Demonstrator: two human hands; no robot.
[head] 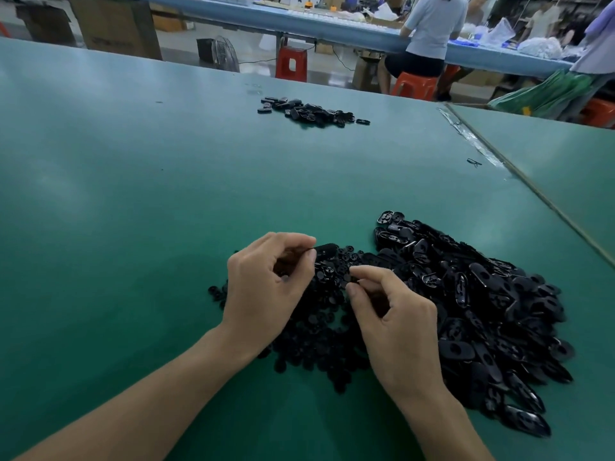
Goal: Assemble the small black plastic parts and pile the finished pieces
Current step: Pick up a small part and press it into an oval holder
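Hidden: small round black plastic discs (312,341) partly covered by both hands | left hand (266,294), fingers curled, pinches smooth oval black plastic shell (327,251) | right hand (399,331) pinches tiny black piece (348,278), shape unclear | heap of glossy oval shells (482,311) at right; smaller pile (312,113) far across matte green table (133,194).

I only have one view: head cam, wide-angle, facing forward and down over the green table (116,194), left hand (266,287) and right hand (396,327) close below.

A green table (133,161) spread wide. Beyond it stood a red stool (292,63), a floor fan (223,54) and a long blue workbench (332,29).
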